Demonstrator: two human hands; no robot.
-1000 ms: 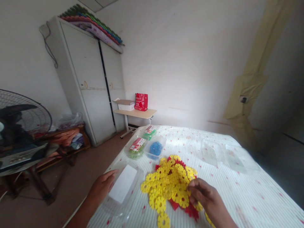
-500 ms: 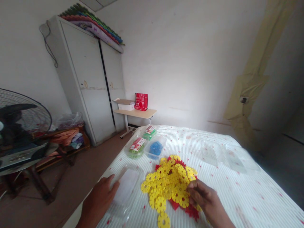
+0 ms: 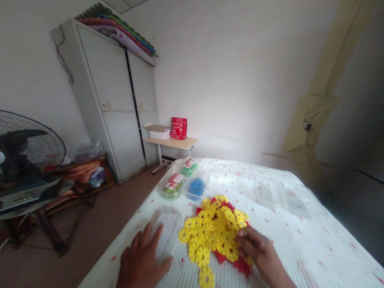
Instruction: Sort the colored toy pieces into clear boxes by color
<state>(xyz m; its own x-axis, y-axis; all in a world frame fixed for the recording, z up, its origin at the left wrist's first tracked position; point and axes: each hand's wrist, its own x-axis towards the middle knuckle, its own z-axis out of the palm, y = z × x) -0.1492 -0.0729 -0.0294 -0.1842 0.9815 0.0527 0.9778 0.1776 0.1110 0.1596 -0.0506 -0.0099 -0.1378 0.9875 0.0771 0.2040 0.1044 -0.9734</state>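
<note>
At the bottom of the frame, left of centre, the person's left hand (image 3: 142, 258) is palm down, fingers spread and grasping nothing, over the near end of a clear box (image 3: 173, 219); whether it presses on it cannot be told. The box lies with its long axis running away from the person, tipping slightly right toward its far end, so the left hand is much the nearer to it. The right hand (image 3: 259, 250), lower right of centre, is curled with its fingertips drawn together at the right edge of the yellow discs (image 3: 210, 232); whether a disc is pinched there is hidden. The discs lie heaped between the two hands, right of the box and apart from it, touching distance for the right hand only, with red pieces (image 3: 242, 266) showing beneath. Just beyond the heap stands a blue-filled tub (image 3: 185, 188), a green tub (image 3: 171, 194) to its left, another green tub (image 3: 188, 169) farther back.
</note>
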